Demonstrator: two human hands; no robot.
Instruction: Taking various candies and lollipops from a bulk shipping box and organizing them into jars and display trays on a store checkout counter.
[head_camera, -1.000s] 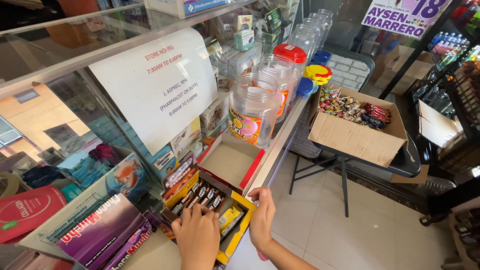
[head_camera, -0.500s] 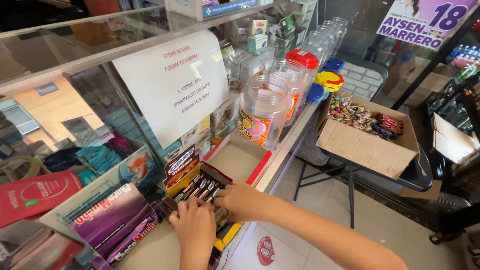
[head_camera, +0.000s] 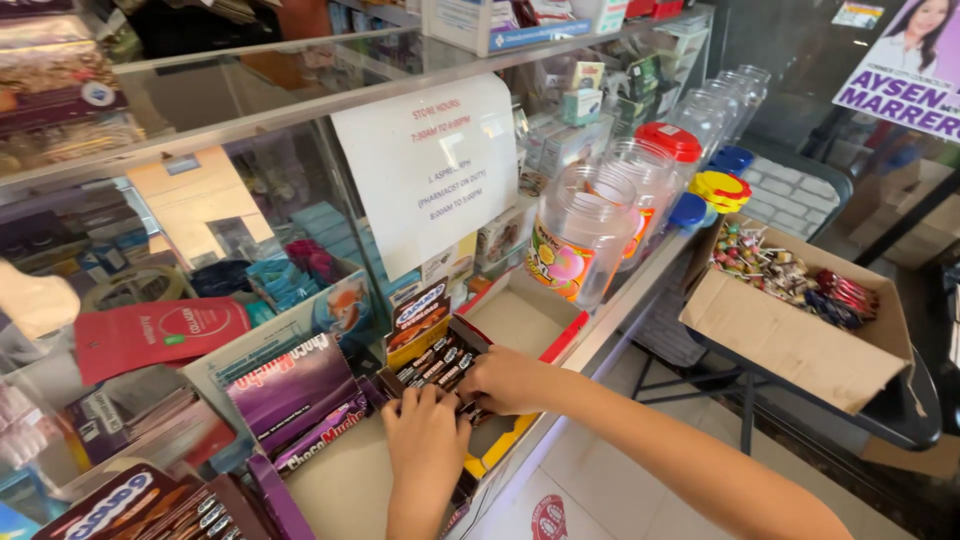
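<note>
Hands on tabletop: left hand (head_camera: 427, 440) flat, fingers spread over dark candy bars (head_camera: 435, 365) in a yellow tray (head_camera: 497, 450); right hand (head_camera: 505, 380) curled, pinching the same bars. Beside: purple candy box (head_camera: 290, 385). Beyond: empty red-edged tray (head_camera: 525, 320), clear jar (head_camera: 580, 235), paper sign (head_camera: 430, 170). Farthest right: cardboard box (head_camera: 790, 345) of lollipops.

Small shop: glass counter (head_camera: 300, 130), candy jars (head_camera: 580, 235), boxed sweets (head_camera: 790, 285), stocked shelves.
</note>
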